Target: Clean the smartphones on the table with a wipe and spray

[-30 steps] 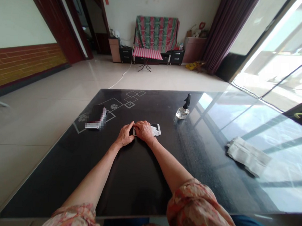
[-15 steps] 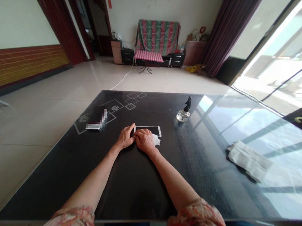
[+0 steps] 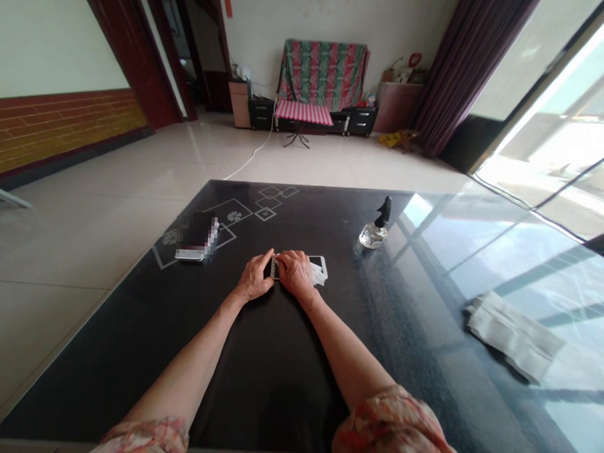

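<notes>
A white-framed, dark-screened phone (image 3: 318, 260) is laid flat on the tabletop (image 3: 260, 385), its left end gripped by the left hand (image 3: 254, 278), a crumpled white wipe (image 3: 320, 275) held against it by the right hand (image 3: 296, 271).
</notes>
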`<state>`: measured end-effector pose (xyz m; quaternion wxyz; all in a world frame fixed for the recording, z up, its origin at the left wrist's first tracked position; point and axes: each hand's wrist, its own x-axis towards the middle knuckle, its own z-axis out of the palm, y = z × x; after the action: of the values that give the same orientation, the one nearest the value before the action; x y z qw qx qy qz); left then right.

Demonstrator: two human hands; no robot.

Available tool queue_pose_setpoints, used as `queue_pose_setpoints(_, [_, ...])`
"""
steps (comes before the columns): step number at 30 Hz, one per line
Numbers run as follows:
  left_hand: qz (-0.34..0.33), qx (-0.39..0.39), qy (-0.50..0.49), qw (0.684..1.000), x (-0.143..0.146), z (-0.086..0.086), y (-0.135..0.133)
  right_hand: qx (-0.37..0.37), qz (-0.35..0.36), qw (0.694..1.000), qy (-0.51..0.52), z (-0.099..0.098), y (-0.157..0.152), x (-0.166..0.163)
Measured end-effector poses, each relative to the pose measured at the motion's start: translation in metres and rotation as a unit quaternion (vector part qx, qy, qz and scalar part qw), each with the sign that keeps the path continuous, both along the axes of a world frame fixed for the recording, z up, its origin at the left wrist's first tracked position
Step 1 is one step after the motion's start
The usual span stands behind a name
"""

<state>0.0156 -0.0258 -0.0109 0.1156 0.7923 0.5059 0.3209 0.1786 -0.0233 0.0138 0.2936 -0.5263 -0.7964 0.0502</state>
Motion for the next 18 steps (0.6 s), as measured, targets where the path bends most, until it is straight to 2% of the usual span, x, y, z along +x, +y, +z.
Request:
queue_pose_setpoints(5, [0.007, 0.0, 0.003, 1.0, 0.001, -0.002, 0.0, -0.001, 0.006, 1.0, 0.004, -0.002, -0.019, 0.002])
queue_pose_setpoints(10, [0.005, 0.007, 0.0, 1.0, 0.002, -0.004, 0.001, -0.002, 0.048, 0.999, -0.003, -0.003, -0.032, 0.006])
queue_pose_setpoints(13, [0.003, 0.006, -0.004, 1.0, 0.002, -0.005, 0.001, -0.002, 0.054, 0.998, -0.008, -0.001, -0.023, 0.009])
queue_pose_setpoints(18, [-0.001, 0.006, -0.008, 1.0, 0.001, -0.004, 0.001, -0.016, 0.007, 1.0, -0.017, 0.004, 0.002, 0.005])
